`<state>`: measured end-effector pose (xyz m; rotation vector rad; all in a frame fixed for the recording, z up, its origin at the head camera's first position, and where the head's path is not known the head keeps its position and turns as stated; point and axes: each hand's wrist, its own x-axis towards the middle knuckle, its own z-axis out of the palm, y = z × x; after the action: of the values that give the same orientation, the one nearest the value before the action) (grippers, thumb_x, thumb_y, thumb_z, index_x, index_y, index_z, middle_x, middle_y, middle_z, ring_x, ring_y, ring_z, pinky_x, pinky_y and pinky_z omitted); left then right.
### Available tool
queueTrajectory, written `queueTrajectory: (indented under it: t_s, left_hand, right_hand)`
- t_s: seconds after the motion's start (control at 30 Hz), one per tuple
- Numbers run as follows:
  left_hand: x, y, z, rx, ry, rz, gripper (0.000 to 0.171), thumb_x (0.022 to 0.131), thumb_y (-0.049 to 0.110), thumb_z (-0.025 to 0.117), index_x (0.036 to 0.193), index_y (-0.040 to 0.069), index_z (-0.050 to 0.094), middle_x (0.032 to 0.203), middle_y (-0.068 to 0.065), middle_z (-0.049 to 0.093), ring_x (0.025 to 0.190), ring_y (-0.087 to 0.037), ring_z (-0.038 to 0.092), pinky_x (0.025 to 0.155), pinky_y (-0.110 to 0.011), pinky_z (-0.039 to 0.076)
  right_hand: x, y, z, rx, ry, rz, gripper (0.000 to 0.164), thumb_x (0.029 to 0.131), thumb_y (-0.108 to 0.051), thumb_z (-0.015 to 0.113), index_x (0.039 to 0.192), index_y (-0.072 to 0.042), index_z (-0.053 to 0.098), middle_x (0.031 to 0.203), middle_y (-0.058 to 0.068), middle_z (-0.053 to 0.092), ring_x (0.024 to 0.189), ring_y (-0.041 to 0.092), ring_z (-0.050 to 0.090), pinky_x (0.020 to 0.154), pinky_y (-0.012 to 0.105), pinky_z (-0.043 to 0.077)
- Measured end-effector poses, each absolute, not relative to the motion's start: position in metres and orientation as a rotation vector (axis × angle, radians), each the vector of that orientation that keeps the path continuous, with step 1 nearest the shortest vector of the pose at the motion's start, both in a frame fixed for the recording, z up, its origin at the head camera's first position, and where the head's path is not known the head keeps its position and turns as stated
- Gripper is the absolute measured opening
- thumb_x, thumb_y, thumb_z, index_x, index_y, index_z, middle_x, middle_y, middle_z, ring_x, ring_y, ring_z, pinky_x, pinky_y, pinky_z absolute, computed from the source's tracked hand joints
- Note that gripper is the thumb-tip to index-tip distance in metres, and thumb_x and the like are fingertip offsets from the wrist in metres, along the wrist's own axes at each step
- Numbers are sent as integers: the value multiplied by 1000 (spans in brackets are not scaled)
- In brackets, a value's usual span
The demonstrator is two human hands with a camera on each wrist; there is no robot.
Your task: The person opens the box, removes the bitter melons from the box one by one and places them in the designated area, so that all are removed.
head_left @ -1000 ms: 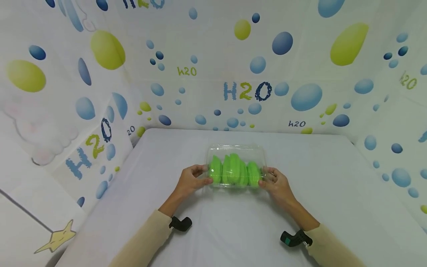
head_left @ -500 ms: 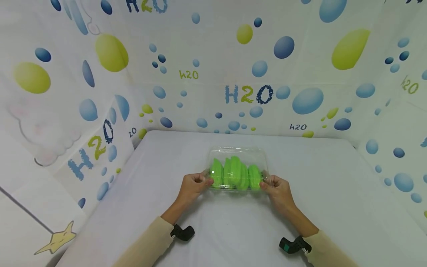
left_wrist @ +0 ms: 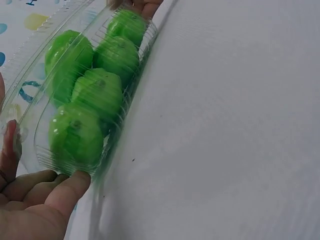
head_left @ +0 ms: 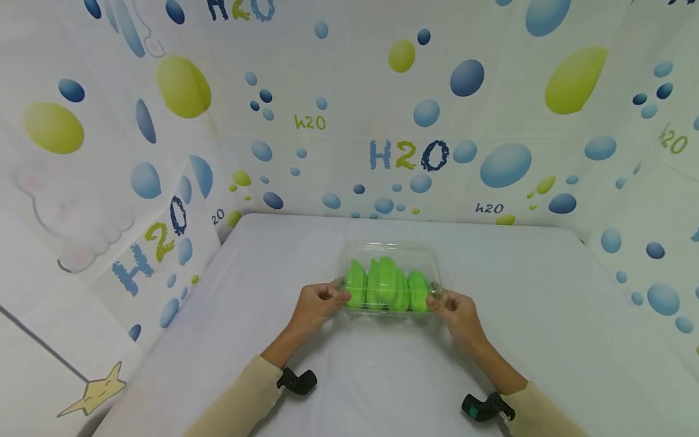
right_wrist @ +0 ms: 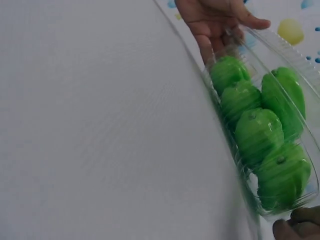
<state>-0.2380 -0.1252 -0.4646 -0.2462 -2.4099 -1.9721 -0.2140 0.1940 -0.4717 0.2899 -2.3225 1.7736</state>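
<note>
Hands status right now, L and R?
Left hand: closed, holding the clear container by its left end.
Right hand: closed, holding the same container by its right end.

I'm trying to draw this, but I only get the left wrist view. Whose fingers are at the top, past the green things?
Observer: The person's right hand; in the head view its arm runs into a beige sleeve.
Operator: Cool! Is the box near the middle of the table?
Observer: Side to side, yes: the head view shows it about midway between the table's left and right edges.
Operator: Anything fun on the wall?
Observer: Yes, a yellow star, low down at the left of the head view.
</note>
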Motion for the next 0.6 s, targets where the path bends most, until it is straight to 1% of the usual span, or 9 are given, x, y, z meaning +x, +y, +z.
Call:
queueTrajectory:
  t_s: [0.13, 0.2, 0.27, 0.33, 0.37, 0.43, 0.5, 0.57, 0.6]
  left_hand:
    - [-237, -128, -461, -240, -2440, -1964, 38, 89, 28, 80, 69, -1, 63, 63, 1, 54, 64, -11, 43, 62, -25, 38]
    - [-237, -128, -457, -229, -2458, -1956, 39, 90, 28, 79, 72, -3, 64, 65, 2, 54, 67, -11, 45, 60, -25, 38]
    - [-237, -127, -453, -216, -2473, -1946, 40, 91, 29, 78, 72, -3, 62, 66, 3, 53, 69, -12, 45, 61, -25, 38]
    - [-237, -127, -450, -205, -2476, -1943, 40, 91, 29, 77, 72, -2, 61, 68, 4, 51, 70, -12, 45, 61, -26, 37]
    - [-237, -127, -449, -201, -2476, -1936, 39, 91, 30, 77, 72, 1, 60, 69, 3, 53, 71, -13, 46, 63, -26, 38]
    - [-237, -127, -447, -198, -2475, -1920, 37, 90, 33, 77, 73, 5, 59, 73, 2, 57, 76, -15, 49, 67, -29, 39]
    - [-238, -126, -445, -200, -2480, -1887, 36, 90, 36, 77, 77, 8, 60, 81, -1, 64, 85, -18, 56, 75, -34, 44]
    - [-239, -126, -444, -212, -2479, -1854, 33, 90, 39, 76, 83, 10, 62, 98, -6, 71, 106, -23, 63, 92, -41, 49]
    - [-238, -126, -443, -221, -2477, -1840, 33, 90, 39, 76, 86, 10, 62, 107, -8, 72, 117, -27, 62, 101, -46, 47]
  right_hand:
    - [-210, 197, -465, 393, -2455, 1174, 24, 96, -22, 69, 80, -9, 57, 55, -8, 44, 48, 4, 35, 47, 26, 38]
    - [-208, 200, -459, 418, -2471, 965, 24, 96, -27, 68, 90, -5, 61, 61, 0, 59, 50, 9, 49, 51, 33, 47]
    - [-208, 202, -454, 415, -2498, 850, 34, 96, -33, 67, 101, 0, 63, 69, 10, 67, 52, 19, 59, 51, 40, 50]
    - [-208, 204, -449, 416, -2496, 770, 49, 95, -37, 67, 117, 7, 61, 95, 24, 74, 63, 33, 68, 57, 48, 54]
    - [-209, 204, -447, 421, -2488, 747, 56, 95, -38, 68, 124, 8, 58, 107, 27, 73, 64, 36, 69, 56, 49, 54]
    - [-211, 206, -443, 433, -2465, 709, 65, 93, -39, 69, 135, 8, 54, 112, 26, 72, 60, 34, 67, 50, 45, 51]
    - [-215, 208, -438, 460, -2427, 689, 66, 91, -38, 71, 138, 5, 53, 110, 23, 74, 59, 31, 67, 46, 40, 47]
    - [-218, 209, -433, 496, -2383, 678, 63, 89, -37, 72, 137, 1, 56, 105, 21, 76, 63, 31, 70, 44, 38, 46]
    - [-220, 209, -432, 517, -2363, 674, 60, 88, -35, 72, 136, -1, 58, 103, 19, 76, 68, 32, 72, 45, 38, 46]
